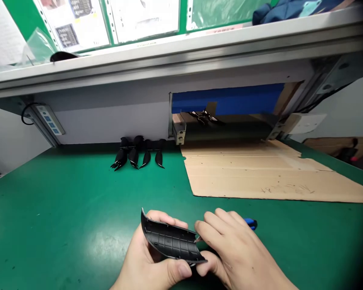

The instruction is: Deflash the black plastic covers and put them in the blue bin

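Note:
A curved black plastic shell [172,241], ribbed on its hollow inner side, is gripped by my left hand [153,257], thumb along the near edge and fingers behind. My right hand [226,245] closes around a knife with a blue handle [251,224]; only the handle's end shows past the hand. A small bit of metal blade shows at the shell's right end, beside my right fingertips. My right thumb lies at the shell's lower right corner. Most of the knife is hidden by the hand.
Several glossy black curved parts [137,153] lie at the back of the green table [63,201]. A cardboard sheet [260,177] covers the right side, leading to an opening below a blue strip [230,98], with more black parts inside. A power strip [50,120] hangs at left under a metal-edged shelf [157,60].

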`<state>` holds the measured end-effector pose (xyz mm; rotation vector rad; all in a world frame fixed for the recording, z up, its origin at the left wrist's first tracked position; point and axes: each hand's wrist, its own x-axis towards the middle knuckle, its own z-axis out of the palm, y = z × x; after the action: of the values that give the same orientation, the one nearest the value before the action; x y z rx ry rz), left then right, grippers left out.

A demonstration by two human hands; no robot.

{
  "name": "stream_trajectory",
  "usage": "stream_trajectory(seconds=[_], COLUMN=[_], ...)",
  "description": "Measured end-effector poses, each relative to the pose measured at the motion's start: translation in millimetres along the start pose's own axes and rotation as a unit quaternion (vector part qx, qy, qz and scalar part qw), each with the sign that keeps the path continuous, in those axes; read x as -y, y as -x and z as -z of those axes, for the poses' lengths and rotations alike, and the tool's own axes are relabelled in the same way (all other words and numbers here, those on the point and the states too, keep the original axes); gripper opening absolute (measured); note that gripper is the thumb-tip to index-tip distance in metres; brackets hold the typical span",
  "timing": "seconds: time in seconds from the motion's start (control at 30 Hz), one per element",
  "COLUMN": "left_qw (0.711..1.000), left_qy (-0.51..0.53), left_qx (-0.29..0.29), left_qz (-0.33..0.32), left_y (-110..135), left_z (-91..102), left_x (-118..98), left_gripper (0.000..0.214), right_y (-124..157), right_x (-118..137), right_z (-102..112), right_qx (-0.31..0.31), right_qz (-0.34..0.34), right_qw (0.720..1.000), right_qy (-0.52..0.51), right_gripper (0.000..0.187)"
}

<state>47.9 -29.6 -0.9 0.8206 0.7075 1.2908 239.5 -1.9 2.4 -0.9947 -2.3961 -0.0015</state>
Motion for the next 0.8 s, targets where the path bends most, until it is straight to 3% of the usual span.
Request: stream_trajectory(seconds=[0.33,0.53,0.7,0.8], left_qw=[0.999,0.998,0.994,0.990], left_qy=[0.001,0.004,0.080,0.117], left_qx=[0.050,0.058,0.066,0.079], left_qz=[-0.021,-0.017,0.021,0.029], left_y=[3,2,1,2], left_z=[2.6,3.2,2.7,1.1], left_x=[4,4,7,7], left_gripper=[0.044,0.043,0.047,0.049], right_y=[4,1,0,4], right_x=[1,0,6,11], right_z=[-5,2,5,-1], right_qx=[-0.006,0.106,-0.011,-0.032], right_qz=[-0.003,-0.029,-0.087,-0.086], right_qw=[1.000,0.973,0.970,0.975], right_qy=[-0.012,-0.203,-0.228,-0.203], right_gripper=[0.055,0.065,0.061,0.062])
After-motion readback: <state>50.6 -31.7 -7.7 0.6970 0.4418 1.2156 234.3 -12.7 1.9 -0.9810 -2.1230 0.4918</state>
